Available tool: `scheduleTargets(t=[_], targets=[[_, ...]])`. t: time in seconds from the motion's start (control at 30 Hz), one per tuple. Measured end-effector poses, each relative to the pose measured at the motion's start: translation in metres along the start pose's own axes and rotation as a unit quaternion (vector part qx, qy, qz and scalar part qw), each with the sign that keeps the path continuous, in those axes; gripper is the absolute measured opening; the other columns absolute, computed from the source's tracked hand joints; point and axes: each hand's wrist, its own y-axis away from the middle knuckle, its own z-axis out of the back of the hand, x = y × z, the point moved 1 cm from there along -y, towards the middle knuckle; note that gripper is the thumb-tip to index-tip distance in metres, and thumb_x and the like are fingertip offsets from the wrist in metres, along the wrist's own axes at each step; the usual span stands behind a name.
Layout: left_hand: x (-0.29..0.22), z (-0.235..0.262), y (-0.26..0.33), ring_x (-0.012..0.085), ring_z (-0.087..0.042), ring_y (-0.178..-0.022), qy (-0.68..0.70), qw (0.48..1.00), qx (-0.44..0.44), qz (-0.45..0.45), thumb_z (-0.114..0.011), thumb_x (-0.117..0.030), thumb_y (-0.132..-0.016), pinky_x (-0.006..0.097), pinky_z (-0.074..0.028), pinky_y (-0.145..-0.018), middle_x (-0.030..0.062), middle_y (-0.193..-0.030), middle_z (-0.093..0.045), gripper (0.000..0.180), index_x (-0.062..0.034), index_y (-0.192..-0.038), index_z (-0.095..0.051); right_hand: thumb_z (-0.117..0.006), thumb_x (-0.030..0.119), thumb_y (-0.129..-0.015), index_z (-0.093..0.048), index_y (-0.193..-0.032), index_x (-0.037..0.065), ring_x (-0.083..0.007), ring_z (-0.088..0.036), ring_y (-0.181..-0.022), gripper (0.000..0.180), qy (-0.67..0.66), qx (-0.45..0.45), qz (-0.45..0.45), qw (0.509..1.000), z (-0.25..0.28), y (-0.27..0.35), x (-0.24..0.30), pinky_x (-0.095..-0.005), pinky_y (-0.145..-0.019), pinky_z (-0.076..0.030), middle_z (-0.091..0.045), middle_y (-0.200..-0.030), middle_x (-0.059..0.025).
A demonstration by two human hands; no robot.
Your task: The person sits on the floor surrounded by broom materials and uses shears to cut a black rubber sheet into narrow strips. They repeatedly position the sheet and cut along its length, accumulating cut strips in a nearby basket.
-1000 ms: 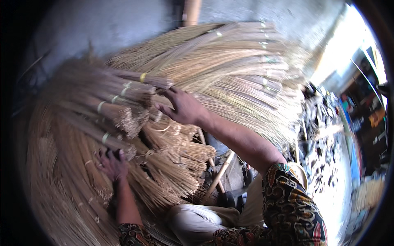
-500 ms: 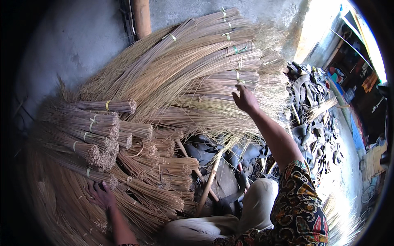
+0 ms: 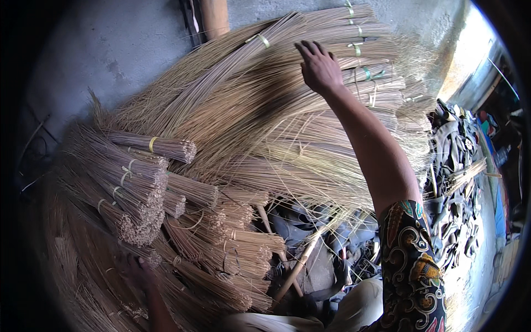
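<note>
My right hand (image 3: pixel 321 67) is stretched out over the long bundles of thin dry stalks (image 3: pixel 232 102) at the back, its fingers apart and nothing in them. Just left of it lies a bundle with a pale tie (image 3: pixel 264 41). My left hand (image 3: pixel 137 274), dim in shadow, is low at the left with its fingers spread. It is by the end of a short bundle (image 3: pixel 149 255); whether it presses on the stalks I cannot tell. Above it, short bundles with cut ends (image 3: pixel 145 224) are stacked, one bound with a yellow tie (image 3: pixel 152 144).
A grey wall (image 3: pixel 110 66) and a wooden post (image 3: pixel 214 17) stand behind the pile. Dark rubbery scraps (image 3: pixel 451 160) are heaped at the right. A bamboo pole (image 3: pixel 298 265) slants up in front of my knee (image 3: pixel 362 299).
My right hand has moved up and left across the long bundles, away from the tied ends. My view has shifted, so the pile sits farther right. The left hand stays near the short bundles.
</note>
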Motion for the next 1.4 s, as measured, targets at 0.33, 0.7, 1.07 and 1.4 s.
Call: scheduleTargets(t=[0.33,0.7,1.07,1.4], targets=[[0.008,-0.011,0.006,0.0443,-0.029,-0.152,0.050,0.999,-0.003,0.009,-0.026,-0.063,-0.105,0.066,-0.016,-0.123,0.0168,-0.156,-0.044,0.069,-0.0072,-0.125,-0.060,-0.047,0.018,-0.105,-0.043,-0.158,0.025,-0.0251,-0.026,-0.157,0.054,0.134,0.127,0.081,0.980,-0.030,-0.086,0.111,-0.0673,-0.126,-0.012,-0.041,-0.161,-0.0019],[-0.014,0.025,-0.003,0.0392,-0.025,-0.156,0.116,0.992,0.034,0.036,-0.042,-0.067,-0.099,0.066,-0.009,-0.124,0.0162,-0.158,-0.041,0.067,-0.0097,-0.129,-0.062,-0.069,0.026,-0.092,-0.051,-0.132,0.010,-0.0295,-0.065,-0.123,0.047,0.166,0.130,0.229,0.950,0.059,-0.081,0.120,-0.0462,-0.105,-0.047,-0.068,-0.124,-0.0119],[-0.020,0.047,-0.015,0.0360,-0.011,-0.160,0.150,0.984,0.071,0.059,-0.050,-0.068,-0.095,0.063,-0.002,-0.126,0.0182,-0.158,-0.038,0.071,-0.0081,-0.131,-0.063,-0.062,0.025,-0.100,-0.069,-0.113,0.015,-0.0180,-0.071,-0.083,0.018,0.302,-0.193,0.386,0.850,0.193,-0.093,0.149,-0.0350,-0.077,-0.059,-0.072,-0.088,-0.0046],[-0.019,0.069,-0.023,0.0348,-0.001,-0.161,0.172,0.976,0.112,0.078,-0.067,-0.061,-0.088,0.062,0.001,-0.126,0.0138,-0.164,-0.030,0.071,-0.0092,-0.136,-0.061,-0.060,0.016,-0.100,-0.060,-0.142,0.018,-0.0248,-0.071,-0.100,0.041,0.402,-0.272,0.179,0.856,0.444,-0.116,0.018,-0.0408,-0.085,-0.058,-0.071,-0.117,-0.0097]])
